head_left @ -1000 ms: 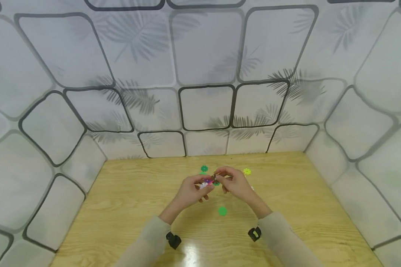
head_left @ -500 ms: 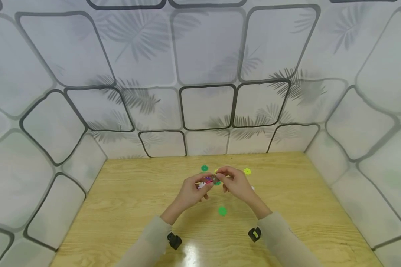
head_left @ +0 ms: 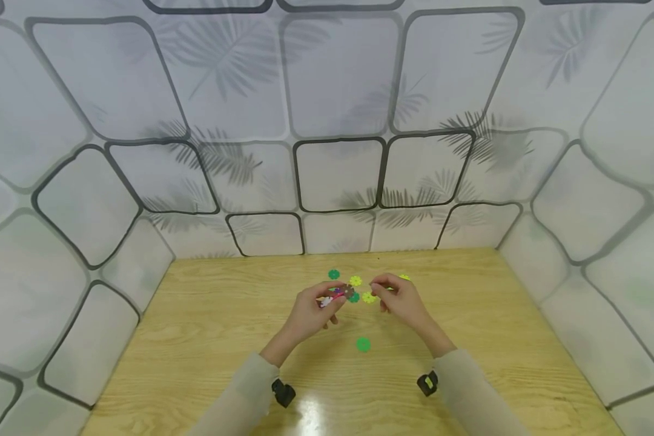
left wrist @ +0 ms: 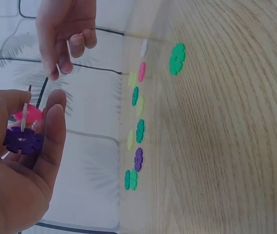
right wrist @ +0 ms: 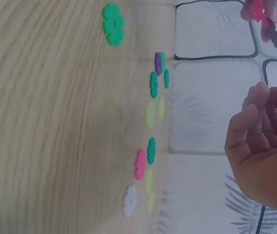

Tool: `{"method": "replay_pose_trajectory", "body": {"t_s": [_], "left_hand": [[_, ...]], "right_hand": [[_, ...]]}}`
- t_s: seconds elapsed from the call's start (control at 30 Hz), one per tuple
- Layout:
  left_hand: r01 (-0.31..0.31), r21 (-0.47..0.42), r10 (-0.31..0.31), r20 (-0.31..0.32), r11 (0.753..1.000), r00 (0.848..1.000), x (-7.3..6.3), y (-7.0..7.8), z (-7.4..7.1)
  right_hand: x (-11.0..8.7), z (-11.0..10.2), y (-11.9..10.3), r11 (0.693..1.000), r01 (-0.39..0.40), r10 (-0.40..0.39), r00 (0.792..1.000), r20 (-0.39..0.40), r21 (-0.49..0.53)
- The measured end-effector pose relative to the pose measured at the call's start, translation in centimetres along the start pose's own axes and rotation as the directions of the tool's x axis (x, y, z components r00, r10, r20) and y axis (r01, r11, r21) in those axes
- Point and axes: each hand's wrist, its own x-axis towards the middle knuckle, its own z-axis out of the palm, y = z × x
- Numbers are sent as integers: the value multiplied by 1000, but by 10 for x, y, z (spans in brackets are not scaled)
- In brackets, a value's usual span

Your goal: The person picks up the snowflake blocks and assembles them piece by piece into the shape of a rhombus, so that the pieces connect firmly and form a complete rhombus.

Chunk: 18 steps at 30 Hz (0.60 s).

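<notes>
Above the pale wooden table (head_left: 223,333), the left hand (head_left: 307,312) pinches a joined cluster of purple, white, pink and brown flower-shaped plastic discs (left wrist: 24,142). The right hand (head_left: 404,303) is apart, near it, fingers loosely bent and free. A green flower-shaped plastic disc (head_left: 363,344) lies on the table.

The person wears long sleeves, plain and pale beige: left sleeve (head_left: 242,390) and right sleeve (head_left: 471,393). Near the cuffs are a black, boxy left device (head_left: 283,393) and right device (head_left: 427,384), this one with a yellow-green patch.
</notes>
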Motion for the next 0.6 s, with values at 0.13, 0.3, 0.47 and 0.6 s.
{"method": "replay_pose_trajectory", "body": {"t_s": [0.13, 0.3, 0.47, 0.6], "left_hand": [[6, -5, -6, -5, 1000, 1000, 0, 1, 0], [5, -22, -5, -8, 1000, 1000, 0, 1, 0], [3, -29, -3, -13, 1000, 1000, 0, 1, 0], [2, -30, -2, -13, 1000, 1000, 0, 1, -1]], "right_hand": [[-2, -6, 7, 1000, -9, 9, 1000, -14, -25], [-5, -13, 12, 997, -52, 50, 998, -42, -59], [-6, -21, 18, 994, -70, 66, 996, -62, -79], [-5, -28, 29, 991, -89, 81, 993, -80, -99]]}}
